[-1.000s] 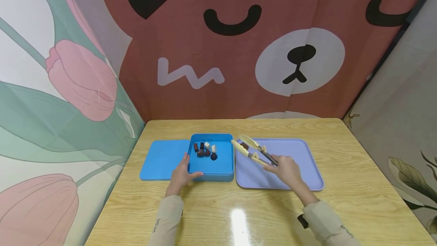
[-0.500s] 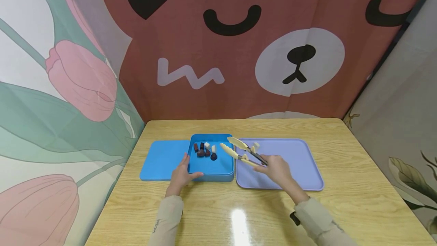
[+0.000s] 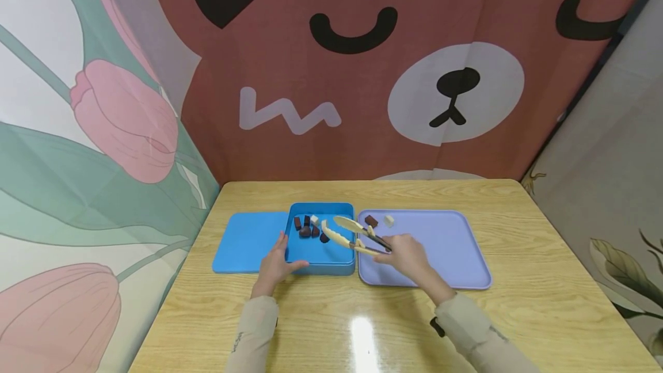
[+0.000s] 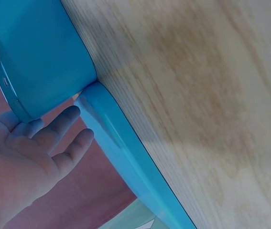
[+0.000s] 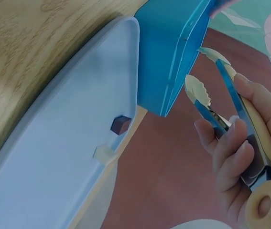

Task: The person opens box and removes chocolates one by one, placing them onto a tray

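My right hand (image 3: 409,255) grips cream-tipped metal tongs (image 5: 255,124). The tongs' jaws stand apart with nothing seen between them, their tips over the right part of the blue box (image 3: 331,269). Inside the box lie several dark brown and white chocolate-like pieces (image 3: 305,232); one tip overlaps a white piece there. My left hand (image 3: 274,266) rests at the box's front left corner, thumb along the front rim, fingers along the left side. In the left wrist view, the ring and little fingers (image 4: 70,152) extend loosely beside the corner. Part of the left fingers is hidden behind the box.
Right of the box lies a lilac tray (image 3: 435,252), with a brown piece (image 3: 370,221) and a white piece (image 3: 389,221) near its back left corner. A flat blue lid (image 3: 248,243) lies left of the box. Patterned cloth (image 3: 290,154) hangs behind the wooden table (image 3: 311,327).
My right hand has moved left, bringing the spread tongs from over the tray to over the box. The tray's two pieces now show uncovered. My left hand stays in place.
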The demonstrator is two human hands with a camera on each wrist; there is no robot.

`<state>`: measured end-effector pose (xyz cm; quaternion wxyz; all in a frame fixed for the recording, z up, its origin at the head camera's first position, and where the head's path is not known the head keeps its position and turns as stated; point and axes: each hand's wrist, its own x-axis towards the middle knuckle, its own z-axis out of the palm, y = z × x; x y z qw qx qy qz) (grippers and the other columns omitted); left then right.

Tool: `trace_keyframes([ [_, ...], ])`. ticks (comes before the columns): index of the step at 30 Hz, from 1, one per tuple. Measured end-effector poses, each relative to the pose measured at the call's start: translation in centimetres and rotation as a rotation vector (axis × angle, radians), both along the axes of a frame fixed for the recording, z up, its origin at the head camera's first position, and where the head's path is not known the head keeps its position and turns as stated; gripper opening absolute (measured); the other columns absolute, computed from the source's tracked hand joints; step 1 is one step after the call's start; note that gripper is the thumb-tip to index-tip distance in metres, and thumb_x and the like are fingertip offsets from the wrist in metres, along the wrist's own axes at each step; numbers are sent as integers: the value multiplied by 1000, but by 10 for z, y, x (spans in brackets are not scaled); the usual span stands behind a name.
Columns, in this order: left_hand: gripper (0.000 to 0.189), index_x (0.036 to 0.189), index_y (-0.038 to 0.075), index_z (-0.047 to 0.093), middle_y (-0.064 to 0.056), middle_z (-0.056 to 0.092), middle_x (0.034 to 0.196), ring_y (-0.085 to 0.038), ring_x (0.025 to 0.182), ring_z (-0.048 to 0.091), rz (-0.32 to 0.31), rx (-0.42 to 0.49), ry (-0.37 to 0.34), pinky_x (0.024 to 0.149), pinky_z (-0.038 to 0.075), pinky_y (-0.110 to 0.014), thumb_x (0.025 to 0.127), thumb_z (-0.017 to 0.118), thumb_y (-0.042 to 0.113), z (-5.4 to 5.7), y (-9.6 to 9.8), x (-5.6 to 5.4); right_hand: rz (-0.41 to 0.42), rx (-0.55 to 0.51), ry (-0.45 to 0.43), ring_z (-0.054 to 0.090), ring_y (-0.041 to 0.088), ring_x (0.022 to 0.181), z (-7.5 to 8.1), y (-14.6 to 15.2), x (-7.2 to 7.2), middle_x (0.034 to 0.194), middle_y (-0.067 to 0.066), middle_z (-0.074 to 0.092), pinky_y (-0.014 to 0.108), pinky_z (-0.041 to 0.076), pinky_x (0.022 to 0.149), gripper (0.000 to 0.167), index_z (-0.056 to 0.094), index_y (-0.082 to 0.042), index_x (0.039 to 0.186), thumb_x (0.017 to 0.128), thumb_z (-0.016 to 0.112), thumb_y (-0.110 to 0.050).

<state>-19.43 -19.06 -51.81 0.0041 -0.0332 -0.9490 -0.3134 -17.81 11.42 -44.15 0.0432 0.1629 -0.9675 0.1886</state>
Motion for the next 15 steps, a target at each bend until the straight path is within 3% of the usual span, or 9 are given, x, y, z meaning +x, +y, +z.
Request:
trace_keyframes([
  [5,98,137,-6,27,-18,16,145,-38,127,23,2,-1,-3,95,31,-51,68,74,44,0,1,0,14,15,-15,27,10,46,1,-7,-2,48,-5,30,23,21,38,38,46,-16,59,67,76,-37],
  [15,99,138,-6,26,-18,15,145,-38,128,23,1,6,-4,96,30,-51,68,73,45,-1,0,-2,-7,20,-99,34,11,45,3,-20,-6,49,-4,40,25,28,37,38,47,-14,56,67,76,-37],
])
